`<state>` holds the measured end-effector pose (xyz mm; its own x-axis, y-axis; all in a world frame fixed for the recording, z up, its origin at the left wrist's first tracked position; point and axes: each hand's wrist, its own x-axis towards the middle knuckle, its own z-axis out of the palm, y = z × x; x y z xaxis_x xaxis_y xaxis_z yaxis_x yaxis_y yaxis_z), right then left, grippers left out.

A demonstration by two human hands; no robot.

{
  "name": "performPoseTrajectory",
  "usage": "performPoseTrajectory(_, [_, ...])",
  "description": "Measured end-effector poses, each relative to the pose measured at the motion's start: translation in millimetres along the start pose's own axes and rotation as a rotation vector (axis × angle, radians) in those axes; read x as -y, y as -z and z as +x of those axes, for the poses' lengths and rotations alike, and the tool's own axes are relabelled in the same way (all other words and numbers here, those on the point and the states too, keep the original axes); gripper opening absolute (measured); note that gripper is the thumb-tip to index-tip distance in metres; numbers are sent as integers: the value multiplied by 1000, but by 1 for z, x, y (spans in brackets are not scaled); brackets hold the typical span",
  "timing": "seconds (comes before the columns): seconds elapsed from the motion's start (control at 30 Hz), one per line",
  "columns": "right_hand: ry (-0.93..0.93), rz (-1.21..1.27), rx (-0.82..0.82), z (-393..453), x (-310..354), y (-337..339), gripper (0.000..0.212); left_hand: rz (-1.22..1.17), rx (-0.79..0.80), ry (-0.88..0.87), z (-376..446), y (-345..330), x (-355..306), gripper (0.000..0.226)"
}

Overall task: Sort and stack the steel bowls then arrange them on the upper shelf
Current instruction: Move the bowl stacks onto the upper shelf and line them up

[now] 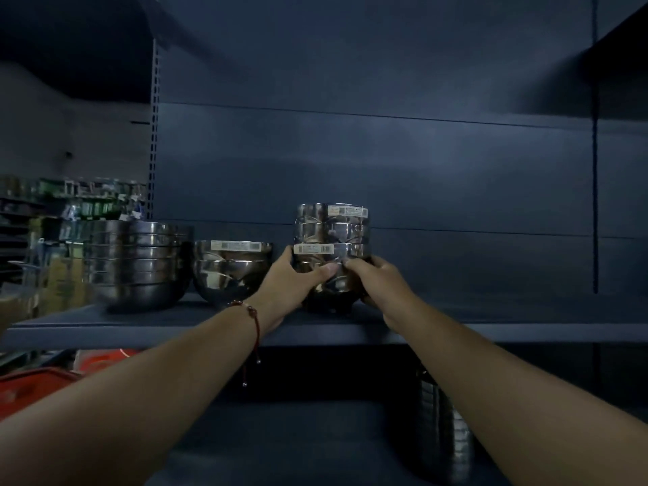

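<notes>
Steel gleams dully between your fingers: you have both hands wrapped around a tall stack of bowls (pixel 331 254) that stands on the dark shelf (pixel 210 322). Your left hand (pixel 294 280) cups the stack's left flank low down, thumb laid across the front and pointing toward the other hand, while your right hand (pixel 377 278) closes on the right flank, its fingertips (pixel 349 264) meeting the left thumb at the front of the stack. Both sets of fingers are curled snug against the metal, gripping the lower bowls; whether the bottom bowl rests on the shelf or hangs a touch above it you cannot tell in this dim light. Above your fingers the stack rises several bowls higher, with a pale barcode label (pixel 347 211) on the top bowl and a second label just over your left thumb. Just beyond your left knuckles sits a shorter stack of two bowls (pixel 233 271), also labelled on its rim, close to your hand but apart from the stack you hold. Farther out on that side stands a stack of wider bowls (pixel 136 264), next to the short stack. A red cord bracelet (pixel 254 317) with beads circles your left wrist. Below your right forearm, on the lower level, another stack of steel ware (pixel 441 433) shows faintly. Under your left forearm lies something red (pixel 31 384), too dark to name.
</notes>
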<state>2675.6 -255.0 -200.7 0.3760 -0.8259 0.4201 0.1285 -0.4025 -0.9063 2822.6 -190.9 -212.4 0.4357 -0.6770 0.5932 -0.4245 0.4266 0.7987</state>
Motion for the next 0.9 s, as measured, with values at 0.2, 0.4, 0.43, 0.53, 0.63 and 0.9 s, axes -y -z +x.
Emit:
performPoseTrajectory(0.2, [-8, -17, 2, 18, -9, -10, 11, 199, -47, 61, 16, -3, 11, 103])
performPoseTrajectory(0.4, [123, -363, 19, 2, 0, 2, 24, 446, -46, -16, -6, 3, -6, 61])
performPoseTrajectory(0.43, [220, -542, 23, -5, 0, 7, 33, 549, -33, -64, -14, 4, -9, 56])
performPoseTrajectory(0.53, [549, -1029, 116, -40, -8, 29, 62, 911, 8, -226, -49, 8, -12, 64])
performPoseTrajectory(0.63, [667, -1258, 236, -80, -32, 56, 73, 1177, 71, -480, -98, 6, -1, 74])
performPoseTrajectory(0.9, [314, -1460, 338, -153, -131, 112, 78, 1292, 404, -379, -188, -38, 79, 75])
